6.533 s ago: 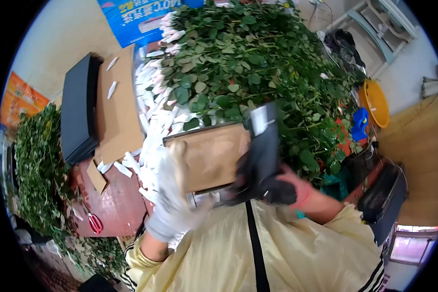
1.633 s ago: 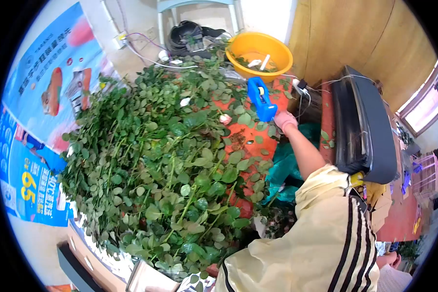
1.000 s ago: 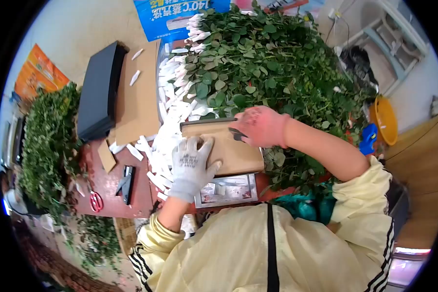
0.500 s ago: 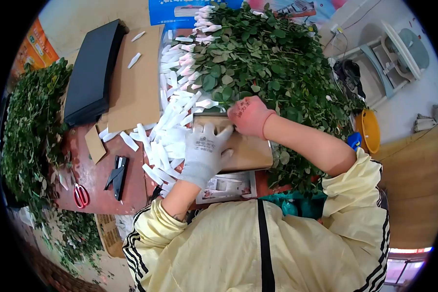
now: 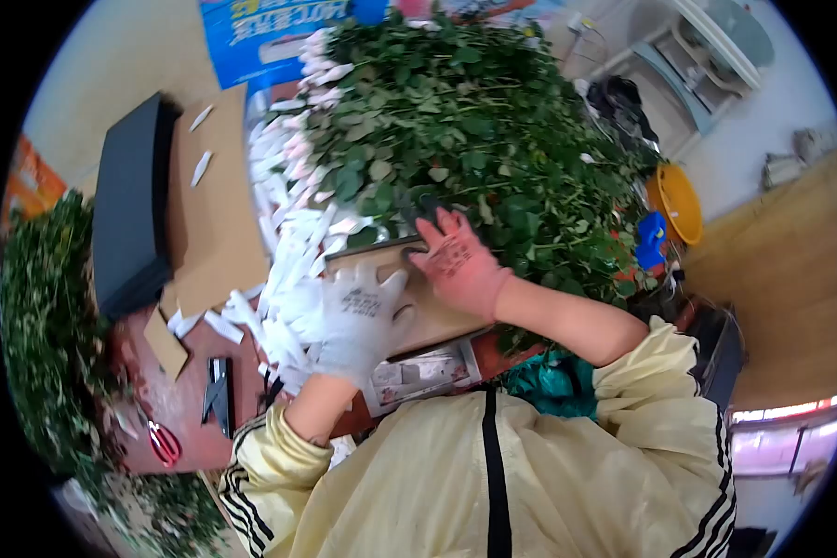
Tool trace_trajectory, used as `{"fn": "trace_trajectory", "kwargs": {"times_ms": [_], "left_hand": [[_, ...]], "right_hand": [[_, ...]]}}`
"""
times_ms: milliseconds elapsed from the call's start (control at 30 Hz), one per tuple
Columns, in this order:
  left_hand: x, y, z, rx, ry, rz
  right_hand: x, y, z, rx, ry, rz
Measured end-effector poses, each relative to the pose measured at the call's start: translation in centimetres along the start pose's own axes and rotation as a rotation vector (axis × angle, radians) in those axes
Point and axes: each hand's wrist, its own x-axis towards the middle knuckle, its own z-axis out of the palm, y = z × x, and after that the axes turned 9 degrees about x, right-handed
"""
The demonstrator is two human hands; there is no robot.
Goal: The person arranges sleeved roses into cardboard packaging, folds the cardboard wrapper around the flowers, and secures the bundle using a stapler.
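My left hand (image 5: pixel 358 321), in a white glove with dark print, lies on a brown cardboard piece (image 5: pixel 434 312) with a dark far edge. Its fingers are apart and rest on the cardboard's left part. My right hand (image 5: pixel 460 270), in a reddish glove with dark fingertips, is over the cardboard's far right corner. Its fingers reach apart toward the green leaves, and I see nothing held in them. Just beyond lies a large pile of leafy stems (image 5: pixel 456 121), their heads wrapped in white sleeves (image 5: pixel 316 74). Loose white sleeves (image 5: pixel 293 270) lie left of the cardboard.
At the left are a stack of black sheets (image 5: pixel 130 205) on flat cardboard (image 5: pixel 209 205), a black stapler (image 5: pixel 218 395) and red-handled scissors (image 5: pixel 164 445). More foliage (image 5: pixel 51 344) hangs at the far left. A printed tray (image 5: pixel 423 375) sits nearest my body; a yellow basin (image 5: pixel 677 205) stands right.
My right hand has gone from curled fingers to fingers stretched apart at the far edge. My left hand stays on the cardboard. The whole view has turned and shifted.
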Motion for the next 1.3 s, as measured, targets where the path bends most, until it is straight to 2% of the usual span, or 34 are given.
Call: {"fn": "trace_trajectory", "kwargs": {"times_ms": [100,167,233,300,367,400,433,467,500,533,567,600,633,667,700,767,800,833,900,933,1000,1033,1067,1100,1133,1167,1200,1267,1300], "left_hand": [[0.0,0.2,0.3,-0.060,0.190,0.093],[-0.1,0.7,0.3,0.022,0.147,0.075],[0.1,1.2,0.1,0.006,0.063,0.029],[0.4,2.5,-0.6,0.095,0.081,0.016],[0.4,2.5,0.0,0.066,-0.008,-0.044],[0.5,2.8,0.0,0.095,-0.071,-0.092],[0.5,3.5,0.1,0.266,0.080,-0.012],[0.4,4.4,-0.1,0.295,0.060,-0.042],[0.5,5.1,-0.4,0.325,0.038,-0.072],[1.0,5.8,-1.6,0.247,0.056,0.008],[1.6,6.2,-2.4,0.170,0.069,0.087],[1.3,5.9,-1.6,0.169,0.019,0.028],[1.6,6.4,-1.5,0.229,-0.042,-0.010],[1.5,6.2,-1.0,0.247,-0.119,-0.085],[1.4,5.8,-0.6,0.268,-0.197,-0.159],[1.2,4.3,-0.2,0.204,-0.263,-0.126],[0.9,3.4,-0.1,0.256,-0.218,-0.054],[1.8,4.7,-1.3,0.560,-0.413,-0.108],[5.8,12.4,-6.3,0.576,-0.350,-0.035],[8.2,15.6,-8.0,0.339,-0.235,0.016],[12.8,22.1,-9.8,0.196,-0.248,0.039],[14.9,24.6,-8.6,-0.040,-0.141,0.164],[16.7,27.6,-8.1,-0.141,-0.087,0.308],[19.1,29.8,-7.3,-0.241,-0.132,0.378],[21.1,34.4,-7.1,-0.230,-0.069,0.485],[23.3,38.2,-7.0,-0.326,-0.236,0.529],[24.8,40.6,-4.9,-0.560,-0.363,0.508],[28.5,46.4,-2.1,-0.777,-0.725,0.466],[29.5,49.6,-1.0,-0.773,-0.779,0.493]], "right_hand": [[-0.4,0.2,2.8,0.140,0.165,0.018],[0.4,-0.3,3.8,-0.045,-0.034,0.121],[-3.5,-0.1,-0.1,0.342,0.328,-0.085],[-7.5,2.2,-5.1,0.699,0.274,-0.080],[-13.6,7.1,-8.9,0.791,0.544,0.021],[-15.8,10.1,-9.3,0.948,0.610,0.160],[-18.7,14.0,-8.8,0.828,0.684,0.356],[-22.5,19.3,-6.6,0.858,0.782,0.404],[-25.5,23.2,-6.0,1.063,0.914,0.688],[-29.1,28.3,-3.4,1.112,1.068,0.936],[-32.5,32.7,-0.6,0.893,1.280,1.109],[-37.0,39.0,4.7,0.861,1.307,1.312],[-41.1,42.5,7.3,0.741,1.196,1.427],[-45.1,47.7,12.8,1.060,1.319,1.603],[-47.4,50.6,16.9,1.067,1.315,1.618],[-50.1,54.4,22.3,0.967,1.239,1.724],[-50.7,55.9,24.2,0.907,1.180,1.752],[-51.4,57.5,26.2,0.846,1.121,1.780],[-49.2,55.8,23.1,1.767,1.465,1.286],[-48.3,55.0,20.9,1.757,1.318,1.443],[-47.5,54.4,19.0,1.802,1.280,1.431],[-47.6,54.6,19.0,1.823,1.227,1.427],[-47.4,54.3,19.4,1.615,1.197,1.449],[-47.8,54.3,19.5,1.618,1.203,1.452],[-48.2,54.3,19.4,1.341,1.086,1.566],[-48.2,54.3,19.3,1.064,0.963,1.655],[-47.7,51.3,16.3,1.193,1.102,1.690],[-47.9,45.7,15.7,0.951,1.325,1.480],[-47.5,42.2,14.5,0.855,1.381,1.435]]}}
